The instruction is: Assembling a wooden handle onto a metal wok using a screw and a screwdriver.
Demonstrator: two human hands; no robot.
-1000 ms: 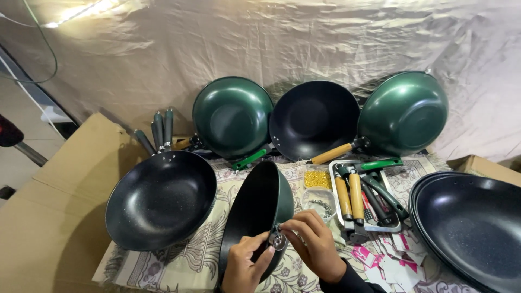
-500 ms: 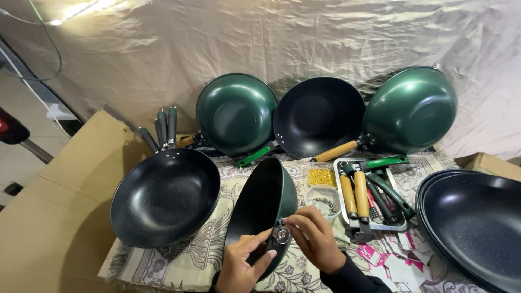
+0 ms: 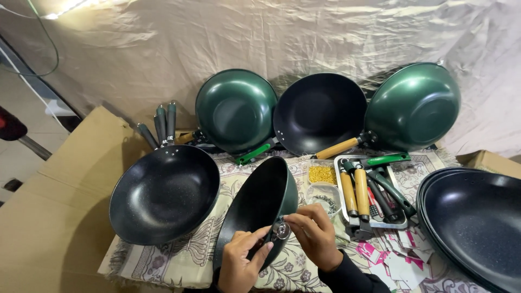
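Observation:
A dark green wok without a handle (image 3: 255,209) stands tilted on its edge on the patterned cloth, black inside facing left. My left hand (image 3: 241,263) grips its near rim from below. Fingers of my right hand (image 3: 315,236) pinch a small round metal fitting (image 3: 281,230) against the outside of that rim.
A stack of black woks with grey handles (image 3: 163,192) lies at the left. Three woks (image 3: 320,111) lean on the draped backdrop. A metal tray of handles (image 3: 369,190), a tub of yellow pieces (image 3: 322,173), a tub of washers (image 3: 325,201) and stacked black pans (image 3: 480,222) sit right.
The view has shifted slightly. My hands stay at the wok's rim, with the right fingers working the small metal fitting.

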